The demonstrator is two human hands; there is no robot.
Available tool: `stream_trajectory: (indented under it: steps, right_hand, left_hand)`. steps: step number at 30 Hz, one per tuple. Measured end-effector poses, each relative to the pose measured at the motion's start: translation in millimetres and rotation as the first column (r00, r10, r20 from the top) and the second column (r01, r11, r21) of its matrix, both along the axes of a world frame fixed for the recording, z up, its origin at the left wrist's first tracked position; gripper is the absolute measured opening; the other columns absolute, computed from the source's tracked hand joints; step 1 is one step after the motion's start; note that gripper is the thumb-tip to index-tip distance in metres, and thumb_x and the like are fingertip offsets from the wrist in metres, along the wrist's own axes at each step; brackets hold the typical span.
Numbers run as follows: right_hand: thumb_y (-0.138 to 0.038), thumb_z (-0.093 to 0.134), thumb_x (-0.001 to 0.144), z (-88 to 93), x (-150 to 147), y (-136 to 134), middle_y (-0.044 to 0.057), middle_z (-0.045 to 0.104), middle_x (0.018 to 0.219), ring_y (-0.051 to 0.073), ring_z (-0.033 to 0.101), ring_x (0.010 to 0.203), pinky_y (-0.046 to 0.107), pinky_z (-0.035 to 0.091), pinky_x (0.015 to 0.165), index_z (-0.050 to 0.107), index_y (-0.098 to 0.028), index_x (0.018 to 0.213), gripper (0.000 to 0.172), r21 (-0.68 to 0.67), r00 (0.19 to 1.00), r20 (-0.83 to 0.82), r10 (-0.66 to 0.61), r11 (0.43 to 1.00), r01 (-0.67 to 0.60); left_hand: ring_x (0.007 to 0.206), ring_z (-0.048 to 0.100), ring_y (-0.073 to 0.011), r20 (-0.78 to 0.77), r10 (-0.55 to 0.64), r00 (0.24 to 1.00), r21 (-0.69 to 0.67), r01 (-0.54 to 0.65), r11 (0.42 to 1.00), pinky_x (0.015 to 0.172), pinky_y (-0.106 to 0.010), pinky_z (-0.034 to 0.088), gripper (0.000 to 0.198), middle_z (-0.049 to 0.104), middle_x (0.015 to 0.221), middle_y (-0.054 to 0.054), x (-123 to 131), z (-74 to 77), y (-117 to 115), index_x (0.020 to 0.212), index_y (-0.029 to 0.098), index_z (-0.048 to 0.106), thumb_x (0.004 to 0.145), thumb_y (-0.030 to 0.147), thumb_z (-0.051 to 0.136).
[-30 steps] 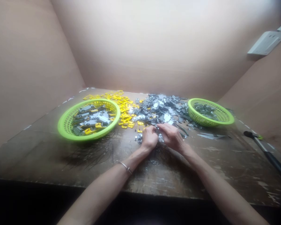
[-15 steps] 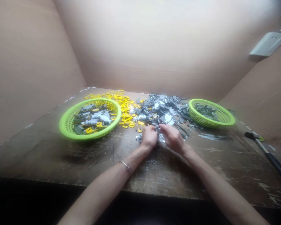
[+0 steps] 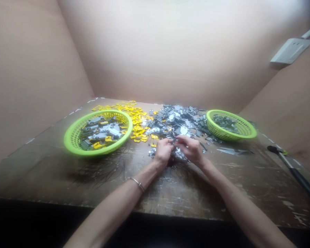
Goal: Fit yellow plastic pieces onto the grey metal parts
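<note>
Notes: I see L hand (image 3: pixel 163 151) and R hand (image 3: pixel 191 149) narrow, fingers closed on stamped metal bits (image 3: pixel 179 154), mid-counter (image 3: pixel 170 196). Bits look light, thin, stiff, prob. sharp; I'd pinch by edges. Grey scrap pile (image 3: pixel 177 120) at 12 o'clock, lime basket (image 3: pixel 67 141) at 10.

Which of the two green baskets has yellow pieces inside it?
The left basket: yellow pieces lie among its gray ones. The right basket shows only gray pieces.
</note>
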State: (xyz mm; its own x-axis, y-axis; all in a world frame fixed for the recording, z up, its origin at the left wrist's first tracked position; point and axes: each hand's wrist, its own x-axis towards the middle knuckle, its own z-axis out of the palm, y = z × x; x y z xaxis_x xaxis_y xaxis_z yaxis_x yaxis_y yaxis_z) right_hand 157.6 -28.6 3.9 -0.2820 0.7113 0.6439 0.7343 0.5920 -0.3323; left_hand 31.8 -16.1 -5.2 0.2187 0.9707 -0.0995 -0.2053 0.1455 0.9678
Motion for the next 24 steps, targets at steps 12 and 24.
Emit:
stream_trajectory:
  steps: [12,24]
  right_hand:
    - [-0.023,0.048,0.072,-7.5,2.2,7.9,0.005,0.056,0.076,0.014,0.053,0.068,0.026,0.043,0.064,0.049,-0.015,0.095,0.024,0.041,0.999,-0.037,-0.016,0.999,0.018]
    - [-0.03,0.044,0.076,13.5,2.6,20.0,0.006,0.056,0.079,0.014,0.05,0.071,0.025,0.04,0.064,0.055,-0.014,0.086,0.022,-0.158,0.996,0.094,-0.007,0.987,0.022]
  left_hand:
    - [0.034,0.044,-0.008,0.224,-0.033,0.974,-0.116,0.06,0.991,0.03,-0.019,0.03,0.02,0.051,0.05,0.0,-3.4,8.7,1.3,0.067,0.01,0.051,0.059,0.028,0.055]
    - [0.031,0.042,-0.0102,-0.009,0.315,0.949,-0.215,-0.31,0.926,0.031,-0.02,0.029,0.014,0.041,0.039,0.004,-28.7,23.4,28.3,0.068,0.012,0.047,0.054,0.007,0.048]
